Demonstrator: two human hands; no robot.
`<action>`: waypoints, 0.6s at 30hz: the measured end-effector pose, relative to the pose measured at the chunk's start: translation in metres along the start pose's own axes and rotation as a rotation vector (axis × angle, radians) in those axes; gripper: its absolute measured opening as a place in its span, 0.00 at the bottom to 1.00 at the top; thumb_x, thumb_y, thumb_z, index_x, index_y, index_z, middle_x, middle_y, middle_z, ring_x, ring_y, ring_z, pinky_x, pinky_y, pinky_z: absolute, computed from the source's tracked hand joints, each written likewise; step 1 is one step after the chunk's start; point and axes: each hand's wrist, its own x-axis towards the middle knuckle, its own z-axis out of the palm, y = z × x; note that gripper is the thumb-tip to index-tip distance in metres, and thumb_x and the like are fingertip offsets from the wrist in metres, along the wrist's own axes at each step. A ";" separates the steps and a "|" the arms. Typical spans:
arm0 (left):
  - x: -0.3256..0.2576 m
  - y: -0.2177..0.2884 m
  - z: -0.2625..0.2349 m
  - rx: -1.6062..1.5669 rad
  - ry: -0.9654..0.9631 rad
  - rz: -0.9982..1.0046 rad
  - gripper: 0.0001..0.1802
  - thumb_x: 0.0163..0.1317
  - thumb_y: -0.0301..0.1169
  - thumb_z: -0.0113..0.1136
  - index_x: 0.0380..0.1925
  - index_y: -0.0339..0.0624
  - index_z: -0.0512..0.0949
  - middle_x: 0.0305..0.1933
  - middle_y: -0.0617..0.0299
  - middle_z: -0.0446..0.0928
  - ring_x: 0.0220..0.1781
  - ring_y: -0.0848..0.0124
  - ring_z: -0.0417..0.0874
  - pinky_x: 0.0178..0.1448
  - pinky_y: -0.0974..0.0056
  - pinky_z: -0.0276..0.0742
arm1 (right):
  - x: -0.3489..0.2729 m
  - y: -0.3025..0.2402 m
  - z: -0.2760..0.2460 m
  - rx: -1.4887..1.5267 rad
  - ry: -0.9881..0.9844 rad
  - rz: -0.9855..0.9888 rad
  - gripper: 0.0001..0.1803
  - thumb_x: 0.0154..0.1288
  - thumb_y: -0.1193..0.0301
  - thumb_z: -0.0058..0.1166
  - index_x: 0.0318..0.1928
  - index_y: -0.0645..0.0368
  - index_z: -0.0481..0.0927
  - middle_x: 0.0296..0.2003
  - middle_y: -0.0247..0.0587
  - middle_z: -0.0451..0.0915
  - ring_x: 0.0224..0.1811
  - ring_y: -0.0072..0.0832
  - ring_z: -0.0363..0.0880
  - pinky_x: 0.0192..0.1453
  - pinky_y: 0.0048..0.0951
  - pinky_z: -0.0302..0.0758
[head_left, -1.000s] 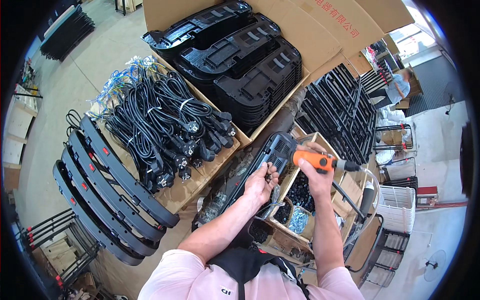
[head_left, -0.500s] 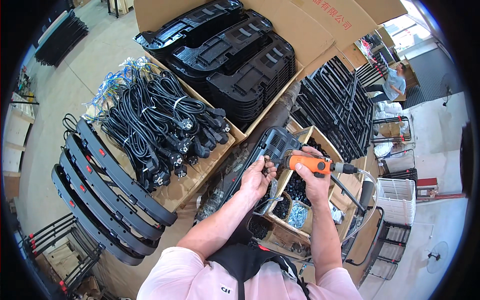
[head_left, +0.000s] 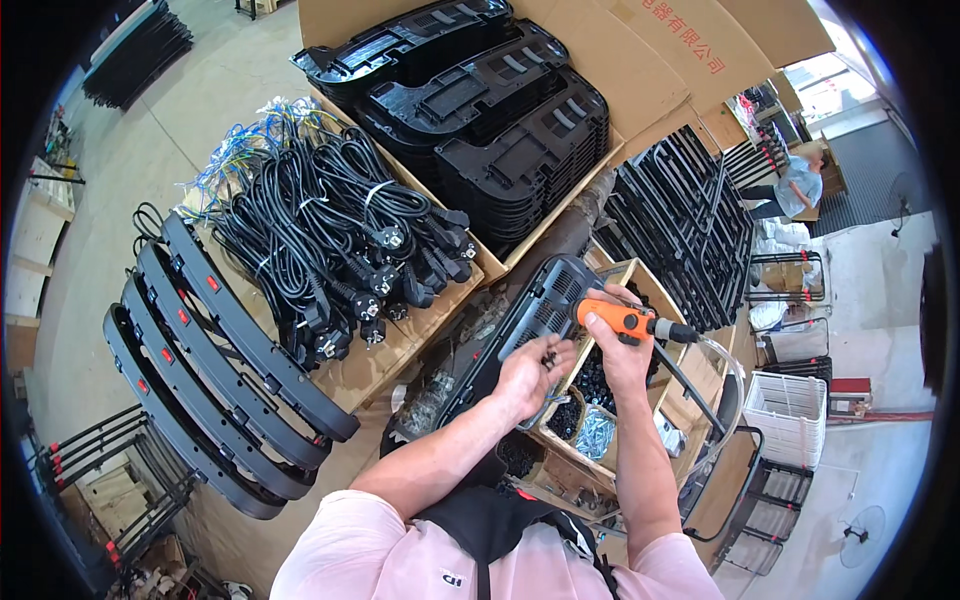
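Observation:
My right hand (head_left: 627,362) is wrapped around an orange air screwdriver (head_left: 612,319) with a clear hose at its back end. The tool's front points left, over a black slotted plastic housing (head_left: 545,305) that lies at a slant before me. My left hand (head_left: 532,378) is turned palm up beside the housing's lower right edge. Its half-curled fingers hold several small dark screws (head_left: 549,358). The tool's tip is partly hidden, so I cannot tell whether it touches the housing.
A divided wooden box (head_left: 610,468) holds silver screws (head_left: 595,433) and black parts. Power cords (head_left: 310,220) are heaped on cardboard at left, beside curved grey housings (head_left: 245,330). Behind stands a carton of stacked black panels (head_left: 515,165). Black metal frames (head_left: 680,230) lean at right; a person (head_left: 800,185) is farther off.
My left hand has moved down and right, away from the tool's tip, and its fingers have opened somewhat. The screwdriver has tilted slightly. The whole view has shifted a little.

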 end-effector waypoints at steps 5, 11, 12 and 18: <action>-0.020 -0.012 -0.022 0.127 -0.095 -0.091 0.16 0.87 0.36 0.46 0.57 0.34 0.76 0.45 0.57 0.82 0.42 0.67 0.86 0.51 0.62 0.88 | 0.011 0.013 0.010 -0.012 -0.005 0.013 0.31 0.65 0.74 0.74 0.66 0.67 0.77 0.57 0.50 0.86 0.58 0.31 0.85 0.67 0.34 0.82; -0.029 -0.020 -0.051 0.469 -0.142 -0.121 0.17 0.85 0.38 0.51 0.58 0.37 0.80 0.39 0.65 0.81 0.39 0.74 0.83 0.46 0.69 0.83 | 0.019 0.018 0.015 -0.026 -0.042 0.032 0.30 0.65 0.75 0.74 0.65 0.67 0.77 0.57 0.49 0.86 0.57 0.31 0.85 0.66 0.33 0.82; -0.032 -0.021 -0.054 0.467 -0.140 -0.119 0.17 0.85 0.38 0.51 0.58 0.37 0.80 0.39 0.65 0.81 0.39 0.74 0.83 0.46 0.69 0.83 | 0.021 0.015 0.017 -0.054 -0.063 0.027 0.30 0.65 0.75 0.73 0.65 0.66 0.77 0.57 0.48 0.86 0.57 0.30 0.85 0.66 0.33 0.82; -0.055 -0.018 -0.064 0.345 -0.116 -0.127 0.16 0.84 0.33 0.52 0.60 0.33 0.79 0.48 0.57 0.85 0.45 0.71 0.88 0.53 0.66 0.88 | 0.034 0.014 0.026 -0.170 -0.143 -0.047 0.22 0.64 0.77 0.73 0.57 0.65 0.82 0.50 0.43 0.88 0.52 0.27 0.86 0.61 0.31 0.83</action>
